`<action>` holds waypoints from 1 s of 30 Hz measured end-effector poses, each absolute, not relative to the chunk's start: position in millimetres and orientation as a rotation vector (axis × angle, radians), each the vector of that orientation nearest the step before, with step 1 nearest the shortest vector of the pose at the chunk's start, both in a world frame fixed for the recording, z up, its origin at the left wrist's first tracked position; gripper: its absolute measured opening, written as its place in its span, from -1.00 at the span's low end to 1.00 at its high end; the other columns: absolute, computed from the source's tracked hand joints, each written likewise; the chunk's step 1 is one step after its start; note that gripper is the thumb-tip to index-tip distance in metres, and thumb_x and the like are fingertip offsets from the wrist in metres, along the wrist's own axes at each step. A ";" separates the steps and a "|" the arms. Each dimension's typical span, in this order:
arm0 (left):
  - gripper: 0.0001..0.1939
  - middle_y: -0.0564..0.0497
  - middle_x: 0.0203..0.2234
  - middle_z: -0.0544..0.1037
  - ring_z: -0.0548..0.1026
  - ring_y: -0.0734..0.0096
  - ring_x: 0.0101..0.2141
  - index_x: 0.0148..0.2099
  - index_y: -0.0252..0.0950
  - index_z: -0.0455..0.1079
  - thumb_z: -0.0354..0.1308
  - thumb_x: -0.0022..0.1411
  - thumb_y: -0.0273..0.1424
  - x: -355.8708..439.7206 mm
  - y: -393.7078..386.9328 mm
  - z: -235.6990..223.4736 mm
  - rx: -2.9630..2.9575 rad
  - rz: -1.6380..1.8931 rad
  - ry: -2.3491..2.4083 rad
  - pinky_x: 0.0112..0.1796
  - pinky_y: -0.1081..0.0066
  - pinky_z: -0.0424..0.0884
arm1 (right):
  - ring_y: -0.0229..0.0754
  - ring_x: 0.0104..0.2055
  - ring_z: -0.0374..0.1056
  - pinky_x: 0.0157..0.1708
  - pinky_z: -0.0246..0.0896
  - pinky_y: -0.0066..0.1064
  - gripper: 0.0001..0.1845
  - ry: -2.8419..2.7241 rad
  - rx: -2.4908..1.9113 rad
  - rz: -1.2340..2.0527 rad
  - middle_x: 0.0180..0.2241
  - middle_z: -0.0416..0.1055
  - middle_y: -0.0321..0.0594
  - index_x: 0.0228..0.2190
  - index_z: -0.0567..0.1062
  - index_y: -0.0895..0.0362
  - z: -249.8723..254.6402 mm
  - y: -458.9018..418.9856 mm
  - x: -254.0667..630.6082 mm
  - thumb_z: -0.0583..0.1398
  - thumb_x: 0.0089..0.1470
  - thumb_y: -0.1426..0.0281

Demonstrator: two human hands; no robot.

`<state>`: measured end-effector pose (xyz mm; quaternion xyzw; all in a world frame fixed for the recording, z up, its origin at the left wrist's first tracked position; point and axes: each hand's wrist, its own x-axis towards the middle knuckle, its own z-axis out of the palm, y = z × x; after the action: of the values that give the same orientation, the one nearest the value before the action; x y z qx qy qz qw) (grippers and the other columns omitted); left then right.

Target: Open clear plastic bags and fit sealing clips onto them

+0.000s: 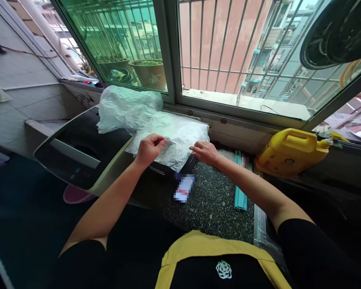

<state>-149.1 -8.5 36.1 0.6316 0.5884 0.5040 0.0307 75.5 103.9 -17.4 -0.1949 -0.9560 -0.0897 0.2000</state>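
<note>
A thin, crumpled white plastic bag [176,130] lies flattened over a dark object [159,168] with a glossy front edge. My left hand [151,149] is closed at the bag's left side, thumb and fingers pinched on the plastic. Across from it, my right hand [205,152] has its bent fingers together at the bag's right edge, seemingly pinching the film. Behind my left hand, a puffed-up clear plastic bag [128,106] adjoins the flattened one. Just below the dark object, a small white item [184,188] with a red mark is blurred out.
A dark-lidded washing machine [78,148] stands at the left, a pink basin [76,194] below it. Teal strips [240,196] lie on the speckled stone counter [210,200], right of centre. A yellow jug [291,152] sits at the right, beneath the barred window [216,48].
</note>
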 end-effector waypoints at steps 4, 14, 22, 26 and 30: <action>-0.71 0.00 -0.53 0.49 0.40 0.47 -0.50 -0.39 -0.30 0.47 0.13 0.14 -0.17 -155.9 -12.1 29.7 2.270 1.486 1.671 -0.44 0.46 0.35 | -0.25 -0.41 0.21 -0.41 -0.05 -0.41 -0.73 -2.626 -0.573 -0.350 -0.35 0.43 -0.17 -0.32 0.53 0.08 -14.7 103.5 67.2 0.03 0.19 0.39; -0.47 -0.07 -0.40 0.51 0.45 0.25 -0.31 -0.21 -0.21 0.47 0.13 0.01 0.12 -165.4 -29.1 -4.8 3.070 1.305 1.743 -0.22 0.28 0.30 | -0.25 -0.38 0.27 -0.41 0.01 -0.43 -0.69 -2.418 -0.638 -0.194 -0.36 0.43 -0.16 -0.34 0.55 0.10 6.2 105.6 58.5 0.01 0.18 0.36; -0.82 -0.06 -0.40 0.48 0.40 0.27 -0.31 -0.26 -0.19 0.47 0.04 0.18 -0.37 -170.8 -14.5 33.8 2.947 1.545 1.964 -0.24 0.27 0.25 | -0.11 -0.21 0.30 -0.28 0.11 -0.36 -0.71 -2.443 -0.776 -0.144 -0.20 0.42 -0.09 -0.12 0.50 0.08 20.0 121.1 54.1 0.15 0.09 0.34; -0.81 -0.06 -0.38 0.46 0.39 0.25 -0.30 -0.23 -0.19 0.47 0.04 0.15 -0.37 -182.0 -13.7 61.9 2.857 1.645 2.014 -0.21 0.24 0.28 | -0.03 -0.13 0.28 -0.21 0.13 -0.29 -0.66 -2.395 -0.990 -0.107 -0.12 0.39 -0.04 -0.11 0.51 0.11 25.2 141.4 53.5 0.21 0.02 0.39; -0.81 -0.06 -0.36 0.45 0.39 0.24 -0.29 -0.22 -0.19 0.46 0.07 0.14 -0.36 -188.0 -19.8 86.1 2.736 1.758 2.107 -0.18 0.21 0.29 | -0.02 -0.13 0.26 -0.20 0.11 -0.27 -0.74 -2.351 -1.113 -0.071 -0.14 0.40 -0.05 -0.22 0.56 0.10 27.1 157.2 58.3 0.18 0.01 0.47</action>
<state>-188.0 -19.8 86.1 0.6590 0.5077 0.4236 -0.3586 58.3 157.2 27.1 -0.4122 -0.8709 -0.0265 0.2664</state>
